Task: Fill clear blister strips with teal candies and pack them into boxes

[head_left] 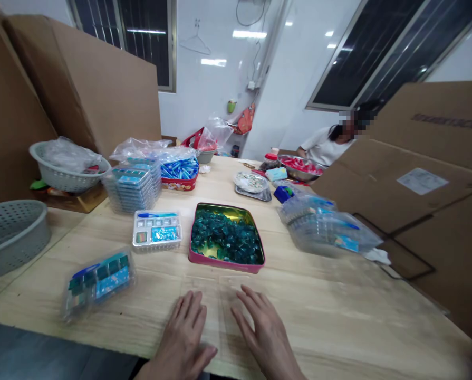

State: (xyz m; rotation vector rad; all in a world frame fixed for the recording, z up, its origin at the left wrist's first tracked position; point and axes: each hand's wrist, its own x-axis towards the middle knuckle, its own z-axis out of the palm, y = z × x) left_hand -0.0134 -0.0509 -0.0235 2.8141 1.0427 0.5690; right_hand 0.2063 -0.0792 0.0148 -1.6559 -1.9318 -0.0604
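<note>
My left hand (184, 338) and my right hand (263, 332) lie flat on the wooden table (338, 316) near its front edge, fingers stretched out, holding nothing. Just beyond them stands a pink-rimmed tin (227, 237) full of small teal pieces. To its left lies an open clear tray (157, 230) with a blue pen-like stick and small coloured blocks. A closed clear pack (99, 282) with similar contents lies at the front left, blurred.
A stack of filled trays (133, 182) and a red tin of blue sticks (179, 171) stand behind. Empty clear trays (326, 224) pile at the right. Grey baskets (10, 235) (67, 169) sit left. Cardboard boxes (417, 184) flank both sides. Another person (330, 142) sits at the far end.
</note>
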